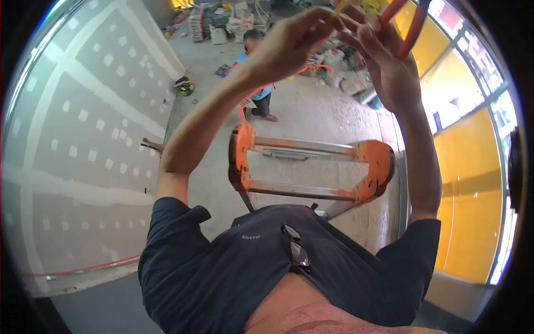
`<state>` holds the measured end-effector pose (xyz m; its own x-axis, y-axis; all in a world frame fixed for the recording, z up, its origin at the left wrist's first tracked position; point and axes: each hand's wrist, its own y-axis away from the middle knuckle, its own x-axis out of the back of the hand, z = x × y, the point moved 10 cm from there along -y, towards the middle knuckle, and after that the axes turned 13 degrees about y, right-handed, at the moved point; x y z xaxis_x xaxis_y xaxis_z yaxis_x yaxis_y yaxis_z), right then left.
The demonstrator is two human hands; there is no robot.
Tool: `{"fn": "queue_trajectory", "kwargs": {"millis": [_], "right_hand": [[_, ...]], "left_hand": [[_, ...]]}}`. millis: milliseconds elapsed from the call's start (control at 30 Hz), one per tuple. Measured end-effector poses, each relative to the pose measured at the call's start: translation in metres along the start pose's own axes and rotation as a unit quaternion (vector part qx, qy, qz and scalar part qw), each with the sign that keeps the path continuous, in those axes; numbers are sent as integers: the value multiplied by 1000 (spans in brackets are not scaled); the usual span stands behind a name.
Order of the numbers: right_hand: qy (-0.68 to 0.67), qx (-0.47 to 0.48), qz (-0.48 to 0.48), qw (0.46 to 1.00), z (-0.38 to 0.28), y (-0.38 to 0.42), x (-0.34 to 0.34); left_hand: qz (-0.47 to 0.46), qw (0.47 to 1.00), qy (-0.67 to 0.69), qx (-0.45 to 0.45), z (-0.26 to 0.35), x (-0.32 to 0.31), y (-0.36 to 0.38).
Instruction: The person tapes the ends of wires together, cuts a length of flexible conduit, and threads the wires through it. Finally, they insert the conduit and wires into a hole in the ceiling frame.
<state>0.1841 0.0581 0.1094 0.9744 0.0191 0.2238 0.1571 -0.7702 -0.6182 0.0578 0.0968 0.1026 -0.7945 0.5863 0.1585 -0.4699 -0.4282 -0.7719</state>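
Both my hands are raised at the top edge of the view, close together. My left hand (303,42) has its fingers bent and pinched near a thin yellow wire (341,5). My right hand (389,69) is curled around red-handled pliers (414,30); their jaws run out of the frame. The right thumb and fingertips reach toward the left fingers, and the exact contact with the wire is hard to see. Below my hands stands a stepladder (303,192) with orange end caps and metal rails, right in front of my body.
A person (258,100) in a blue top is low on the floor beyond the ladder, near a red cable (242,114). Stacked bags (239,22) and rubble lie at the back. A patched board wall (94,133) stands left; yellow panels (473,222) and windows stand right.
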Motion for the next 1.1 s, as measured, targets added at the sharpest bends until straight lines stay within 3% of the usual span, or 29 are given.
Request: {"fn": "queue_trajectory", "kwargs": {"millis": [33,67,100,133,167,200,233,300,367,433,467,533,633,767,833,900,967,1033,1067,1100], "right_hand": [[2,-2,-3,1000,-1,2,2],[3,-5,-6,1000,1,5,4],[7,-13,2,1000,9,9,13],[22,-38,18,999,21,15,28],[35,-63,33,997,31,22,39],[57,-73,67,993,36,29,47],[60,-81,74,992,51,37,61],[66,-63,44,995,84,51,86],[42,-79,80,993,99,69,93],[-30,-176,137,974,146,99,116],[-63,-211,129,967,170,110,119],[27,-246,153,957,210,140,134],[150,-337,173,913,279,188,151],[94,-396,193,893,348,225,136],[45,-378,189,905,394,237,126],[124,-346,195,909,413,240,130],[110,-379,221,892,414,243,123],[313,-287,183,887,396,228,123],[224,-318,190,902,426,237,123],[220,-311,196,904,447,245,125]], "left_hand": [[10,998,-56,2,9,5,1],[-22,966,-41,254,-18,8,4],[-22,990,-86,108,-5,17,0],[-24,985,-138,105,-1,22,3],[11,981,-73,177,1,29,6],[3,970,-148,193,5,36,7],[6,988,-134,79,-7,50,9],[50,973,-184,128,-8,63,13],[67,974,-164,143,-11,72,16],[87,973,-148,155,-24,77,17],[102,979,-146,104,-21,77,16],[134,982,-126,37,-13,71,16],[167,979,-117,28,-27,83,18],[208,970,-112,51,-35,87,21],[222,966,-116,69,-38,88,23],[225,963,-134,62,-38,88,23],[221,963,-141,59,-39,86,22],[224,960,-152,70,-39,82,21],[231,958,-148,81,-40,81,21],[225,959,-153,74,-39,78,19]]}}
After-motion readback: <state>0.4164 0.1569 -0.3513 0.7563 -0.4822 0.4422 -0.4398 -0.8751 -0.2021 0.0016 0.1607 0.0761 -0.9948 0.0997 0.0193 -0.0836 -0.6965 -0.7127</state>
